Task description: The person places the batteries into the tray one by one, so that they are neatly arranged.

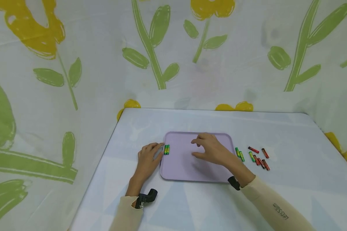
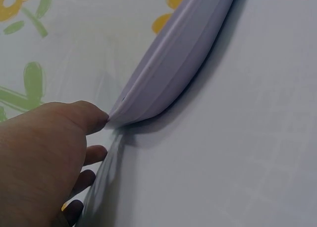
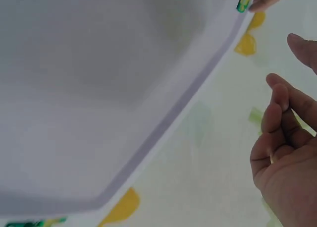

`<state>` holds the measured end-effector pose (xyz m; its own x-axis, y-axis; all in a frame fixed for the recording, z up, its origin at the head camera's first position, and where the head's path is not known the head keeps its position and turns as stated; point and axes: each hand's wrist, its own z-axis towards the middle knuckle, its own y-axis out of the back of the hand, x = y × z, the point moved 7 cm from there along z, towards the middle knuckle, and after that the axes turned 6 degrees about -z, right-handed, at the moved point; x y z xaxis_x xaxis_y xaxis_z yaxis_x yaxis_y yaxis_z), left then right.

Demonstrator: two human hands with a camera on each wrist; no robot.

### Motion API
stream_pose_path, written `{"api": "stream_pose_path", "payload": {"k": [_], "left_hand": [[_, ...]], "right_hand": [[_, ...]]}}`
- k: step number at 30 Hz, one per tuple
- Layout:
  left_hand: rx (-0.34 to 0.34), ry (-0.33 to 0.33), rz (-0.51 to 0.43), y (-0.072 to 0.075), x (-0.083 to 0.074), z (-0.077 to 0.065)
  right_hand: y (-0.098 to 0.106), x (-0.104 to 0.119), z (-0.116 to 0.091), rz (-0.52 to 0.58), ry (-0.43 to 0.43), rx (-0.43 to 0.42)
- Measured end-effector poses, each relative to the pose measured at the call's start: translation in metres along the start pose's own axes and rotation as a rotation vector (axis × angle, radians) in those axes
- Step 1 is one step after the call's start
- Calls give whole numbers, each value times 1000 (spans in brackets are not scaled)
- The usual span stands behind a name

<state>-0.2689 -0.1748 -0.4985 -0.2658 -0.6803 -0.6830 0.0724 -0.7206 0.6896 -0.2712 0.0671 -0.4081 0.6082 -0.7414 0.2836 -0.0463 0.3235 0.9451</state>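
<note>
A lilac tray [image 1: 196, 171] lies on the table, and two green-and-yellow batteries [image 1: 166, 149] stand side by side inside its left edge. My left hand [image 1: 147, 160] is at that edge, fingers loosely bent. In the left wrist view a fingertip of the left hand [image 2: 44, 147] meets the tray's rim [image 2: 163, 68]. Over the middle of the tray hovers my right hand [image 1: 209, 150], thumb and fingers apart with nothing between them. The right wrist view shows the right hand [image 3: 292, 142] with its thumb away from its bent fingers.
Right of the tray lie three green batteries, one [image 1: 252, 156] near several red batteries [image 1: 265, 153]. The white table [image 1: 295, 192] ends at a flower-printed cloth [image 1: 196, 80] behind and at the sides. Each wrist wears a black camera strap, such as the left one [image 1: 141, 200].
</note>
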Motion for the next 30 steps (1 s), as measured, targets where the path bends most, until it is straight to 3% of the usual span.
{"api": "stream_pose_path", "payload": {"k": [11,17,22,30], "left_hand": [[-2,-17,27,-2,2,2],[3,-14,23,-1,2,4],[14,-1,15,-2,4,5],[20,7,2,-2,0,6]], "right_hand": [[36,-54,-64,0,-60,-169],[45,-81,-86,-11,-64,-217],[48,-101,-98,-26,-109,-194],[35,-134,-119,-42,-212,-46]]}}
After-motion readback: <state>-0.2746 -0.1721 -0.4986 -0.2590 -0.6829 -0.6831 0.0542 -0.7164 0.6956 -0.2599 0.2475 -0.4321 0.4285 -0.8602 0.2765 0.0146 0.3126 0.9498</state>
